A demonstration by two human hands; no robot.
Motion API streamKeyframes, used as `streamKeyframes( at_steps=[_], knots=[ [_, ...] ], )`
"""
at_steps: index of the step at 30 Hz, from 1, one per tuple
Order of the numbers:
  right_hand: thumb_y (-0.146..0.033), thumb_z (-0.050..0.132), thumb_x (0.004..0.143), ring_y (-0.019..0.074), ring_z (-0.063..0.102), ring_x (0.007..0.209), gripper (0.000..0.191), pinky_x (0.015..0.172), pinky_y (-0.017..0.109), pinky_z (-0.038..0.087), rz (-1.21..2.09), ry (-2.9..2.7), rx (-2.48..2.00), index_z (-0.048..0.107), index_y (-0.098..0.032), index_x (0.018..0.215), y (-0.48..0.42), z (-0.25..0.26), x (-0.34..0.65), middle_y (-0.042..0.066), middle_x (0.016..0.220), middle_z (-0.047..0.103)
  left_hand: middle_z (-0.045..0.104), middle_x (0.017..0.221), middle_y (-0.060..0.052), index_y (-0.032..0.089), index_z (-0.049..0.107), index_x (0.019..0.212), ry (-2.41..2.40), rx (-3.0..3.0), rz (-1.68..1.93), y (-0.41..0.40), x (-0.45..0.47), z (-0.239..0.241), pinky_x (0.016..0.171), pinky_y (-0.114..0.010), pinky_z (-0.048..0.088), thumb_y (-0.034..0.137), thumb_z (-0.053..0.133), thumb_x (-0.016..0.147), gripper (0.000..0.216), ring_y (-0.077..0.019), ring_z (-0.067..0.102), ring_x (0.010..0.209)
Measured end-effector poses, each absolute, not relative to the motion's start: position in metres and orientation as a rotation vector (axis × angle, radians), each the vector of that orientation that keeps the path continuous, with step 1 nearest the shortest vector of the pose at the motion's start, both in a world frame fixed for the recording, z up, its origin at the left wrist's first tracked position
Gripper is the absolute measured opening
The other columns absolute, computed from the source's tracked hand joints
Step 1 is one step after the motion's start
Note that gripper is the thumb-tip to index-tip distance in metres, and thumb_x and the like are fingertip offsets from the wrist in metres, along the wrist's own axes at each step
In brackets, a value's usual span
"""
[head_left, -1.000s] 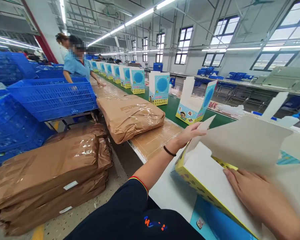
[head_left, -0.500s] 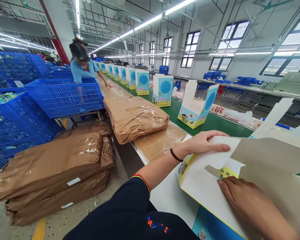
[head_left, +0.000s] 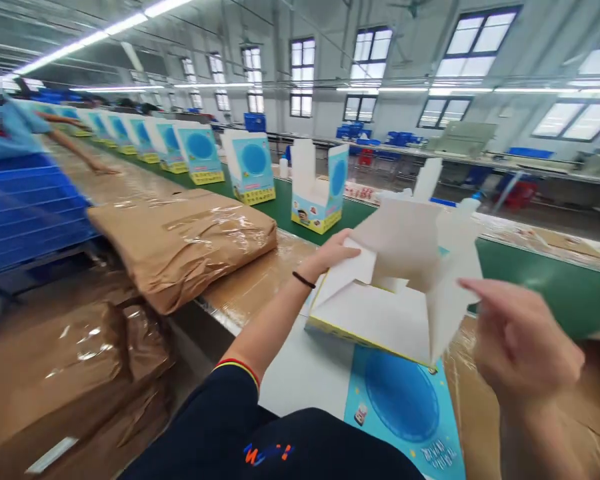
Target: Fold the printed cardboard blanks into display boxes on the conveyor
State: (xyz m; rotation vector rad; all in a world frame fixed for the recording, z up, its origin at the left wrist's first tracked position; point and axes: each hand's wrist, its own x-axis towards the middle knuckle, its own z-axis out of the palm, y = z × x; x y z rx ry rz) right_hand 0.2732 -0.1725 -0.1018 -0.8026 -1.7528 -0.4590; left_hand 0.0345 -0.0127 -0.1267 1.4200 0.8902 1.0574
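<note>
A white cardboard display box [head_left: 395, 293] with a yellow-printed edge lies partly folded on a white work surface [head_left: 300, 370], its flaps standing up. My left hand [head_left: 335, 252] grips the box's left flap from the outside. My right hand [head_left: 523, 340] hangs in the air to the right of the box, fingers apart, touching nothing. Below the box, a printed panel with a large blue circle [head_left: 400, 397] lies flat on the surface. The box's inner bottom is partly hidden by its flaps.
Folded display boxes [head_left: 250, 167] stand in a row along a green conveyor belt [head_left: 545, 283]. Plastic-wrapped brown packs [head_left: 180, 247] lie to the left, with a blue crate [head_left: 25, 220] beyond. A co-worker [head_left: 10, 127] reaches over the far bench.
The box's sides now stand folded up, and my right hand has lifted off it. The view has swung to the right, and my left hand stays on the flap.
</note>
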Motion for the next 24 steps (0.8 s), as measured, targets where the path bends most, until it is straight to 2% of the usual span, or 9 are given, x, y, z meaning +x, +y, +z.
streamKeyframes(
  at_steps=[3,6,8,11,14,17,19,22,24],
  knots=[
    [-0.033,0.063,0.105,0.0290,0.068,0.107,0.018,0.099,0.050,0.056,-0.242,-1.312,-0.915,0.070,-0.031,0.121,-0.148,-0.113,0.309,0.006,0.111,0.071,0.068,0.088,0.002,0.017,0.062,0.099,0.785,1.315,1.029,-0.009,0.034,-0.131,0.078,-0.027,0.051,0.019,0.074,0.060,0.041,-0.0164,0.063,0.079],
    [-0.069,0.072,0.087,0.0334,0.057,0.131,0.075,0.111,0.053,0.050,0.353,-1.325,-1.106,0.050,-0.026,0.144,-0.109,-0.143,0.332,0.014,0.139,0.060,0.071,0.090,0.000,0.017,0.064,0.098,0.768,1.269,1.015,-0.007,0.035,-0.134,0.075,-0.027,0.052,0.021,0.076,0.057,0.043,-0.0174,0.065,0.079],
    [-0.084,0.071,0.076,0.0346,0.047,0.141,0.107,0.116,0.054,0.045,0.691,-1.387,-1.145,0.033,-0.024,0.156,-0.088,-0.159,0.331,0.016,0.152,0.049,0.073,0.094,-0.002,0.017,0.066,0.100,0.786,1.262,1.008,-0.004,0.034,-0.135,0.076,-0.029,0.053,0.023,0.078,0.056,0.046,-0.0194,0.067,0.082],
    [-0.087,0.074,0.072,0.0331,0.041,0.145,0.127,0.121,0.052,0.039,0.972,-1.484,-1.078,0.015,-0.023,0.164,-0.072,-0.163,0.317,0.016,0.157,0.043,0.074,0.107,-0.004,0.018,0.066,0.114,0.773,1.281,1.064,0.002,0.032,-0.137,0.082,-0.031,0.055,0.023,0.079,0.053,0.063,-0.0230,0.069,0.094],
    [-0.073,0.087,0.068,0.0334,0.043,0.144,0.134,0.121,0.050,0.040,0.986,-1.540,-1.054,0.010,-0.022,0.165,-0.068,-0.152,0.309,0.015,0.157,0.043,0.071,0.123,-0.005,0.020,0.065,0.122,0.690,1.320,1.210,0.006,0.030,-0.137,0.092,-0.031,0.053,0.020,0.080,0.047,0.076,-0.0251,0.066,0.112],
    [-0.059,0.087,0.070,0.0347,0.048,0.139,0.118,0.116,0.050,0.044,0.927,-1.646,-1.059,0.024,-0.023,0.163,-0.068,-0.143,0.306,0.013,0.157,0.042,0.072,0.120,-0.006,0.018,0.072,0.108,0.711,1.328,1.282,0.006,0.031,-0.137,0.096,-0.033,0.052,0.021,0.078,0.047,0.061,-0.0259,0.064,0.115],
    [-0.053,0.079,0.076,0.0338,0.050,0.136,0.089,0.115,0.050,0.044,0.816,-1.731,-1.032,0.045,-0.025,0.154,-0.070,-0.143,0.303,0.009,0.154,0.048,0.072,0.111,-0.006,0.018,0.074,0.089,0.799,1.373,1.323,0.003,0.032,-0.139,0.095,-0.035,0.051,0.022,0.071,0.052,0.037,-0.0257,0.064,0.111],
    [-0.049,0.065,0.084,0.0323,0.050,0.136,0.035,0.124,0.052,0.032,0.570,-1.803,-0.994,0.076,-0.028,0.110,-0.073,-0.148,0.297,0.003,0.130,0.067,0.070,0.105,-0.007,0.019,0.067,0.060,0.919,1.540,1.369,-0.003,0.032,-0.139,0.099,-0.037,0.048,0.021,0.057,0.060,0.010,-0.0251,0.062,0.111],
    [-0.048,0.057,0.087,0.0326,0.047,0.138,0.028,0.126,0.053,0.027,0.524,-1.798,-1.024,0.078,-0.029,0.085,-0.074,-0.150,0.295,0.003,0.116,0.072,0.068,0.105,-0.007,0.019,0.061,0.053,0.980,1.649,1.302,-0.007,0.030,-0.137,0.104,-0.039,0.046,0.022,0.052,0.063,0.013,-0.0255,0.060,0.114]
  ],
)
